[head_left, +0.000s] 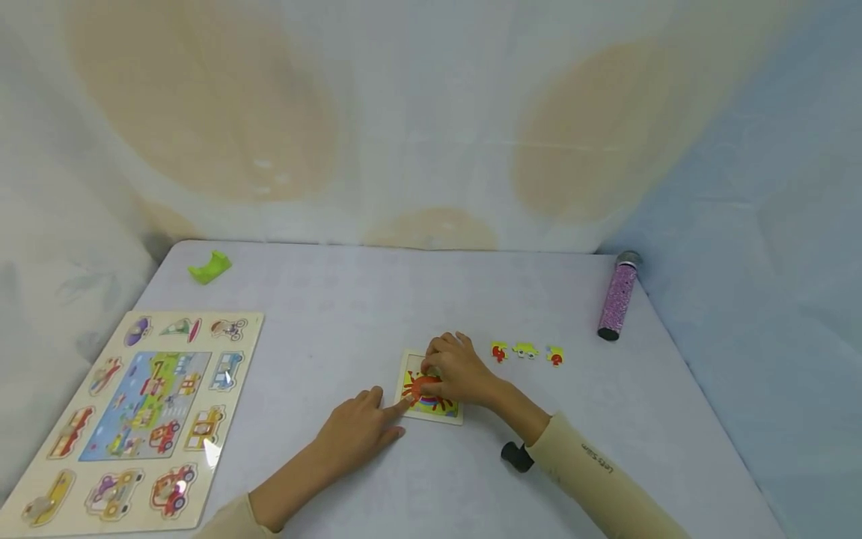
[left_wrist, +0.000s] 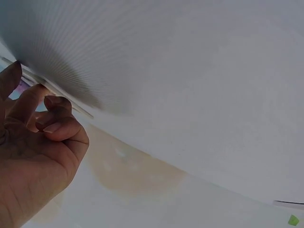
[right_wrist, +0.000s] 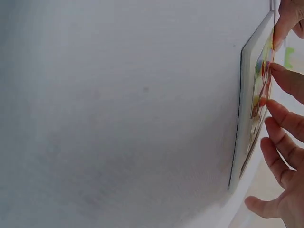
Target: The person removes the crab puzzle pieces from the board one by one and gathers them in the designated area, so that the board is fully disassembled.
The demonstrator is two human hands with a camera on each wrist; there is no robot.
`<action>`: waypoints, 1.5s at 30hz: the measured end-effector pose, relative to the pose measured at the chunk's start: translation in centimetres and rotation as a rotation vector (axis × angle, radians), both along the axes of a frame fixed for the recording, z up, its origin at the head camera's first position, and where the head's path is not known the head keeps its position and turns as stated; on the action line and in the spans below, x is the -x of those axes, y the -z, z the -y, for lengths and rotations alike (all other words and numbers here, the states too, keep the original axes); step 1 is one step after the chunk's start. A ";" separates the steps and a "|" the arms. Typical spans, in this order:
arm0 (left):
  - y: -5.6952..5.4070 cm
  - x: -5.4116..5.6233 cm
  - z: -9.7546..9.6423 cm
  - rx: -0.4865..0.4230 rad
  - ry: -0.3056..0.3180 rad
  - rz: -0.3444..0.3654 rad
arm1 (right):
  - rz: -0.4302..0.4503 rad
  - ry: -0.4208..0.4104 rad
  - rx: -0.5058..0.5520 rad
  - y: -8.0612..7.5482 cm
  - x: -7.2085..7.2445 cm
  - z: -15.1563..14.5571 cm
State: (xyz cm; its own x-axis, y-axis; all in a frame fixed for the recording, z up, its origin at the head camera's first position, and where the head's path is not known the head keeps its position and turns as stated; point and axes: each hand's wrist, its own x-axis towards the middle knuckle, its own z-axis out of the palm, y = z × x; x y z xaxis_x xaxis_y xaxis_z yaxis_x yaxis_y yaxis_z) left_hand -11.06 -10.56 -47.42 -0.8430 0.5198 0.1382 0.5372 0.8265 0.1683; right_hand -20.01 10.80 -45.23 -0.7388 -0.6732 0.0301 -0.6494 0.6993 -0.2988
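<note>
A small square crab jigsaw puzzle (head_left: 429,418) in a pale frame lies on the table before both hands. My right hand (head_left: 461,372) is over its upper right part, thumb and index finger pinching a puzzle piece (right_wrist: 267,84) at the picture's surface, the other fingers raised off it. The piece's outline is largely hidden by the fingers. At the puzzle's lower left edge, my left hand (head_left: 357,430) presses with a stretched index finger; its other fingers are bent. Right of the puzzle lie three loose pieces: one red (head_left: 498,352), one yellow-green (head_left: 525,349), another red (head_left: 555,355).
A large vehicle picture board (head_left: 231,389) covers the table's left side. Behind it lies a green curved block (head_left: 210,267). A purple glittery cylinder (head_left: 617,299) lies at the back right, and a black object (head_left: 517,457) beside the right forearm. Patterned cloth surrounds the table.
</note>
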 end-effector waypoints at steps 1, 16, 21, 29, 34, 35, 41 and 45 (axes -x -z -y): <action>0.0 0.0 -0.1 -0.002 0.002 0.004 | -0.007 -0.003 -0.006 0.0 0.0 -0.1; 0.0 0.1 -1.4 -0.042 0.024 0.037 | -0.133 -0.141 -0.002 0.0 1.0 -1.5; 0.0 0.2 -1.8 -0.030 0.020 0.033 | -0.195 -0.105 0.069 -0.4 1.5 -2.5; 0.3 -0.5 -1.4 -0.002 -0.025 0.015 | -0.215 -0.020 0.080 -1.2 0.7 -6.5; 0.4 -0.6 -0.7 0.014 -0.035 -0.008 | -0.222 0.048 0.059 -1.0 -0.5 -10.0; 0.4 -0.6 -0.6 0.013 -0.034 -0.008 | -0.225 0.055 0.052 -0.8 -0.7 -10.6; -0.1 -0.7 0.0 -0.007 -0.039 0.002 | -0.269 0.052 -0.016 -0.2 -1.1 -12.5; -0.1 -0.4 -0.1 -0.024 -0.039 0.012 | -0.266 0.058 -0.054 -0.1 -1.1 -13.0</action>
